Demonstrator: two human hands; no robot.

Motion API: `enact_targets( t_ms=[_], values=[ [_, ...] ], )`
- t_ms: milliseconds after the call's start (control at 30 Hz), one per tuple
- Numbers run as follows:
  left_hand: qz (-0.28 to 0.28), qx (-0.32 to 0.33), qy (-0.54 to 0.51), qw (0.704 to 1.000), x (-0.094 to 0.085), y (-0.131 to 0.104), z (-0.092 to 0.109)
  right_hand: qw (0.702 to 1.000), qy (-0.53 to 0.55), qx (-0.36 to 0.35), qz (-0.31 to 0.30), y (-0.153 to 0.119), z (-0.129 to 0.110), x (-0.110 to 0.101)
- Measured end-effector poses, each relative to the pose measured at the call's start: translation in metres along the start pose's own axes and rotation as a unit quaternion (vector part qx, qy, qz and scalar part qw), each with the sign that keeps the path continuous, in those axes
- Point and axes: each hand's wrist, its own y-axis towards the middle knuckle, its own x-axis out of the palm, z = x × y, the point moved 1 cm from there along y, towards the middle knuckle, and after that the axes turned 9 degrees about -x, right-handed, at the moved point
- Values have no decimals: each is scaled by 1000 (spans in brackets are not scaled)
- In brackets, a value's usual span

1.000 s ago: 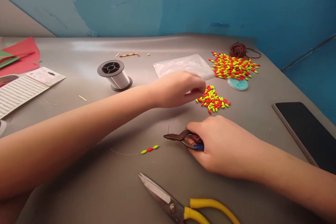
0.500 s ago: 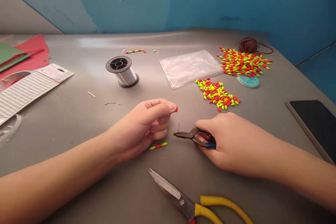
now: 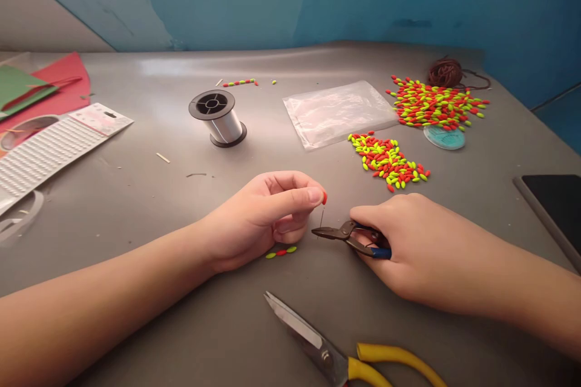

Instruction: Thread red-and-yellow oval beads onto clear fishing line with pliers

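Between thumb and forefinger, my left hand [image 3: 272, 211] pinches a red bead [image 3: 324, 198]. My right hand [image 3: 422, 248] is wrapped round dark pliers [image 3: 333, 233] with blue on the handle. A thin upright pin [image 3: 322, 219] is gripped in the jaws, its top just below the red bead. Whether pin and bead touch, I cannot tell. On the table under my left hand lies a short row of beads [image 3: 281, 252], a red one between two yellow-green ones.
Yellow-handled scissors [image 3: 299, 326] lie in front. Behind are a wire spool [image 3: 218, 118], a plastic bag [image 3: 338, 113], two bead piles [image 3: 388, 160] [image 3: 436, 103], a turquoise disc [image 3: 445, 137] and brown yarn [image 3: 445, 72]. A phone [image 3: 556, 211] lies right, a white card [image 3: 59, 148] left.
My left hand has moved right with the red bead, which is now right above the pin in the pliers. The whole view has shifted slightly.
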Motion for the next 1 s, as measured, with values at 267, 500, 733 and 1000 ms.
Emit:
enact_targets(
  t_ms=[267, 500, 733, 1000],
  values=[
    [-9, 0, 9, 1000, 0, 1, 0, 1000, 11, 1, -7, 0, 0, -1],
    [-11, 1, 7, 1000, 0, 1, 0, 1000, 4, 3, -15, 0, 0, -1],
    [-14, 4, 7, 1000, 0, 1, -1, 1000, 6, 3, -14, -1, 1, -1],
    [-18, 6, 11, 1000, 0, 1, -1, 1000, 4, 5, -22, 0, 1, -1]
  ],
)
